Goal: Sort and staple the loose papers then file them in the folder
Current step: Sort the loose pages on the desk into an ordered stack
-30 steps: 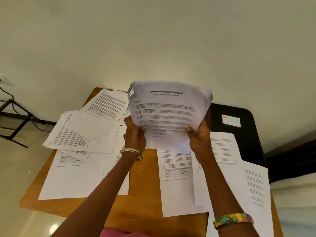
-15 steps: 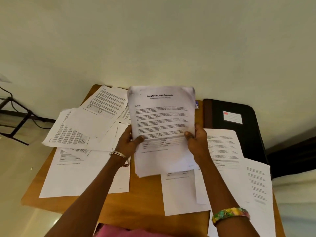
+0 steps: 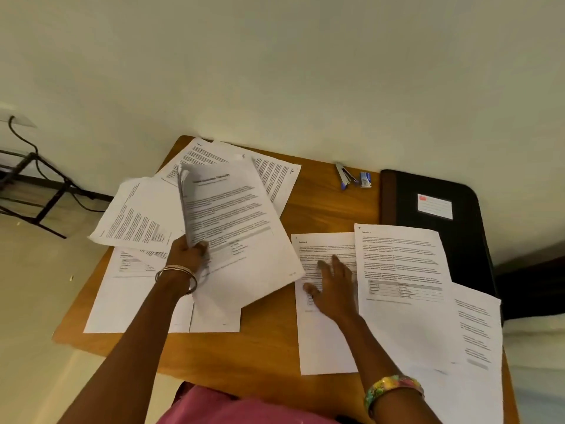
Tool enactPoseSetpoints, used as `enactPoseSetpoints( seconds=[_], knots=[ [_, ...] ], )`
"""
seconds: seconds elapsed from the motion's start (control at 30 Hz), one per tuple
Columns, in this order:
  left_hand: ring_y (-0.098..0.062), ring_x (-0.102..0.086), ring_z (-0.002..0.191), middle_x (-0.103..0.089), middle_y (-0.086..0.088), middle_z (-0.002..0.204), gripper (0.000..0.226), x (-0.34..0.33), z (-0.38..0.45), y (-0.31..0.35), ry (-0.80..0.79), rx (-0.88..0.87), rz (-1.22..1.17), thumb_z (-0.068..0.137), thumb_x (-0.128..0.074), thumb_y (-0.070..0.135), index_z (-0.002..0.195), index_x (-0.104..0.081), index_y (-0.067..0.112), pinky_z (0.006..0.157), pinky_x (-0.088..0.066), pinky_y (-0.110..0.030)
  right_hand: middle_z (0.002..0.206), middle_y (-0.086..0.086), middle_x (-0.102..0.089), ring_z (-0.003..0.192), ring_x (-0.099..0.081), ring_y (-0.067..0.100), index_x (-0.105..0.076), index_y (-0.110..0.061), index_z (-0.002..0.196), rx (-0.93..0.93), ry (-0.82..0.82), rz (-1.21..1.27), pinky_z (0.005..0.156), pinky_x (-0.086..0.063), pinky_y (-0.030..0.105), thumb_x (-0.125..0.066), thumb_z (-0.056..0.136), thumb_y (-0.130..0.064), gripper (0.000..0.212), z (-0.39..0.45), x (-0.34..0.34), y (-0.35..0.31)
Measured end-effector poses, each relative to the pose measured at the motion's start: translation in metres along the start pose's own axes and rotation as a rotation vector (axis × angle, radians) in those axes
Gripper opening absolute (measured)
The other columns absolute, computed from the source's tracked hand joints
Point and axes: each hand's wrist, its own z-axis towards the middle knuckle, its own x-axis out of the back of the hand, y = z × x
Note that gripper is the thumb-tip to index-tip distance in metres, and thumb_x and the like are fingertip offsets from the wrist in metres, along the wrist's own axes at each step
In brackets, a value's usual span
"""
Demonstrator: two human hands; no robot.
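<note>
Right hand [image 3: 331, 286] has let go of the stack [image 3: 232, 237]; it now lies flat, fingers spread, on a loose sheet [image 3: 324, 338]. Left hand [image 3: 188, 255] alone pinches the stack. I judge sorting continues; folder [image 3: 434, 209] beyond right hand.

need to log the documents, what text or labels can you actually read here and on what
"Section 4": heading on the sheet under the right hand.
Title on the stack held by the left hand: blurred, unreadable.
Heading on the sheet beside it: too small to read.
Label on the black folder: no readable text.
Other body text: too small.
</note>
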Motion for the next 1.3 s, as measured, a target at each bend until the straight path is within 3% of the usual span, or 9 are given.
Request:
enactPoseSetpoints(
  seconds=[0.07,0.2,0.3,0.4,0.6,0.73,0.9,1.03,1.3],
  knots=[
    [-0.021,-0.054,0.068,-0.062,-0.015,0.093,0.022,0.009,0.006,0.001,0.074,0.001,-0.034,0.092,-0.049,-0.002,0.113,-0.057,-0.002,0.055,-0.050,-0.024,0.154,0.018,-0.020,0.140,-0.021,0.042,-0.029,-0.016,0.146,0.091,-0.012,-0.149,0.110,-0.017,0.054,-0.047,0.080,-0.058,0.081,-0.006,-0.019,0.003],
    [-0.024,-0.056,0.075,-0.060,-0.019,0.108,0.026,0.026,0.018,0.002,0.138,-0.009,-0.016,0.092,-0.050,-0.002,0.116,-0.056,-0.007,0.069,-0.047,-0.028,0.143,0.018,-0.043,0.127,-0.045,0.041,-0.039,-0.016,0.139,0.130,-0.007,-0.250,0.097,-0.036,0.058,-0.040,0.080,-0.063,0.075,-0.003,-0.033,-0.010],
    [-0.019,-0.055,0.072,-0.059,-0.018,0.107,0.025,0.035,0.021,0.004,0.117,-0.035,0.050,0.092,-0.048,-0.002,0.116,-0.056,-0.004,0.058,-0.051,-0.020,0.145,0.015,-0.041,0.130,-0.043,0.039,-0.038,-0.018,0.141,0.157,-0.010,-0.274,0.095,-0.038,0.060,-0.014,0.088,-0.066,0.074,-0.001,-0.035,-0.013],
    [-0.030,-0.058,0.097,-0.060,-0.018,0.116,0.027,0.039,0.025,-0.001,0.093,-0.045,0.109,0.093,-0.048,0.000,0.119,-0.056,-0.004,0.078,-0.046,-0.028,0.146,0.014,-0.040,0.132,-0.041,0.037,-0.038,-0.020,0.141,0.149,-0.005,-0.291,0.097,-0.036,0.059,-0.007,0.089,-0.066,0.076,0.000,-0.039,-0.008],
    [-0.024,-0.056,0.081,-0.060,-0.020,0.114,0.027,0.030,0.025,-0.007,0.053,0.030,0.120,0.093,-0.047,-0.001,0.118,-0.055,-0.005,0.067,-0.046,-0.026,0.143,0.012,-0.045,0.132,-0.030,0.031,-0.043,-0.022,0.137,0.169,0.047,-0.233,0.095,-0.038,0.058,-0.015,0.092,-0.062,0.067,0.002,-0.037,-0.007],
    [-0.043,-0.058,0.096,-0.060,-0.022,0.115,0.025,0.028,0.024,-0.009,0.029,0.085,0.108,0.093,-0.046,-0.001,0.116,-0.056,-0.002,0.079,-0.049,-0.042,0.136,0.012,-0.052,0.126,-0.033,0.029,-0.049,-0.022,0.129,0.169,0.136,-0.200,0.090,-0.041,0.058,-0.052,0.079,-0.051,0.058,0.008,-0.039,-0.009],
    [-0.025,-0.053,0.095,-0.058,-0.009,0.109,0.028,0.025,0.022,-0.009,0.048,0.100,0.073,0.093,-0.047,-0.003,0.118,-0.056,0.001,0.082,-0.042,-0.031,0.131,0.017,-0.050,0.121,-0.044,0.037,-0.055,-0.015,0.125,0.021,0.285,-0.092,0.094,-0.042,0.056,-0.065,0.082,-0.041,0.050,0.014,-0.030,-0.002],
    [-0.028,-0.055,0.095,-0.059,-0.009,0.109,0.027,0.026,0.027,-0.013,0.043,0.103,0.049,0.091,-0.050,-0.001,0.118,-0.057,0.001,0.085,-0.043,-0.034,0.137,0.022,-0.045,0.127,-0.040,0.042,-0.054,-0.008,0.127,-0.055,0.286,-0.095,0.099,-0.037,0.055,-0.066,0.081,-0.043,0.059,0.012,-0.029,0.001],
    [-0.033,-0.057,0.098,-0.061,-0.009,0.109,0.025,0.015,0.031,-0.015,-0.019,0.103,0.072,0.090,-0.054,0.003,0.114,-0.060,0.008,0.093,-0.046,-0.046,0.123,0.019,-0.059,0.110,-0.058,0.039,-0.061,-0.013,0.120,-0.014,0.282,-0.326,0.084,-0.049,0.053,-0.048,0.083,-0.061,0.062,0.003,-0.034,-0.001]
  ],
)
